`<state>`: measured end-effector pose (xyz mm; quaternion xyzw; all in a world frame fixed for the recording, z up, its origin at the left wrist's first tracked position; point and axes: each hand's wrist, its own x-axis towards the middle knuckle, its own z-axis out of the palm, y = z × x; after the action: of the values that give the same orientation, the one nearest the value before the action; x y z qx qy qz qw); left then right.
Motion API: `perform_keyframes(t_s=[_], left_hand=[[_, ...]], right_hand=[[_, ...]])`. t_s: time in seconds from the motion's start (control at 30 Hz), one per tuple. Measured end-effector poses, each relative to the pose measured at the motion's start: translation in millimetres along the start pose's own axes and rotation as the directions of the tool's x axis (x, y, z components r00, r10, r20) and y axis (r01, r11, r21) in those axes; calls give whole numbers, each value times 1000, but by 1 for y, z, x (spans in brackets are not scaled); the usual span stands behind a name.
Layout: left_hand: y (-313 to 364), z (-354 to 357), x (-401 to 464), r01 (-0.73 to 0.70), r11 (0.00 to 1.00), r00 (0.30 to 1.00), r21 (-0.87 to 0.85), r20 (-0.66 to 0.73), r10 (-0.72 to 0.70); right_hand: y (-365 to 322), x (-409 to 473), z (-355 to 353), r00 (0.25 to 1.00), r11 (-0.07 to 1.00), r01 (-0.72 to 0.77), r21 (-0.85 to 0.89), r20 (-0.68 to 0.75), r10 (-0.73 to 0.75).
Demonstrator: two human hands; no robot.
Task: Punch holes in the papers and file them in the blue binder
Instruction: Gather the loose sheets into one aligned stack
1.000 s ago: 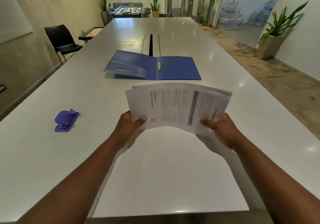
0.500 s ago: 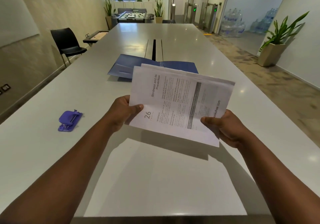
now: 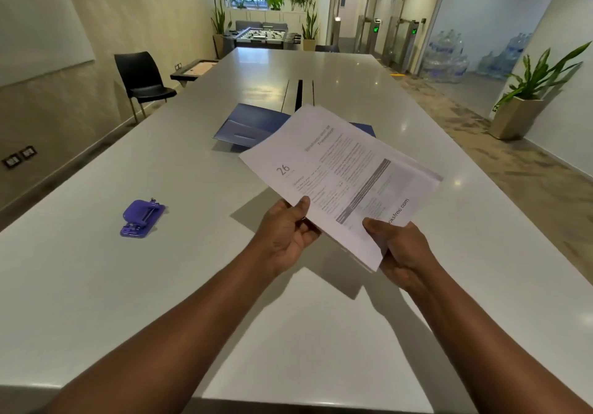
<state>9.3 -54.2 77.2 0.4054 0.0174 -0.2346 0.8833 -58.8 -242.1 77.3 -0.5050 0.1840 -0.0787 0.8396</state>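
Observation:
A stack of printed papers (image 3: 340, 176) is held above the white table (image 3: 160, 163), turned at an angle, with "26" showing on the top sheet. My left hand (image 3: 285, 234) grips the stack's near edge, thumb on top. At the near right corner, my right hand (image 3: 401, 247) pinches the same stack. Behind the papers lies the open blue binder (image 3: 247, 128), its right half and rings mostly hidden by the sheets. A purple hole punch (image 3: 142, 218) rests on the table to the left, well apart from both hands.
A black chair (image 3: 141, 80) stands at the table's left side. A dark cable slot (image 3: 299, 94) runs along the table's middle beyond the binder. A potted plant (image 3: 526, 99) stands on the floor at the right.
Both hands have lifted the papers and rotated them clockwise, and they now cover more of the binder. My left hand has shifted from the stack's left edge to its near edge.

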Motion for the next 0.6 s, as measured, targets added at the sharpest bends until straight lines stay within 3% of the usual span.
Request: perform_keyframes(t_s=[0.13, 0.23, 0.33, 0.4, 0.47, 0.6], left_hand=[[0, 10, 3, -116, 993, 992, 33, -51, 117], [9, 14, 0, -220, 962, 969, 161, -77, 234], [27, 7, -1, -310, 836, 931, 453, -31, 362], [42, 3, -3, -347, 706, 911, 618, 43, 410], [54, 2, -5, -360, 618, 911, 699, 120, 395], [63, 3, -7, -353, 542, 930, 762, 220, 295]], right_hand=[[8, -8, 11, 994, 996, 92, 21, 57, -93], [8, -8, 9, 988, 993, 114, 36, 99, -117], [-13, 0, -4, 981, 981, 186, 59, 48, -189], [-35, 4, -14, 967, 966, 251, -63, 53, -248], [-51, 6, -20, 962, 944, 266, -194, 117, -247], [-52, 5, -17, 944, 916, 261, -306, 282, -175]])
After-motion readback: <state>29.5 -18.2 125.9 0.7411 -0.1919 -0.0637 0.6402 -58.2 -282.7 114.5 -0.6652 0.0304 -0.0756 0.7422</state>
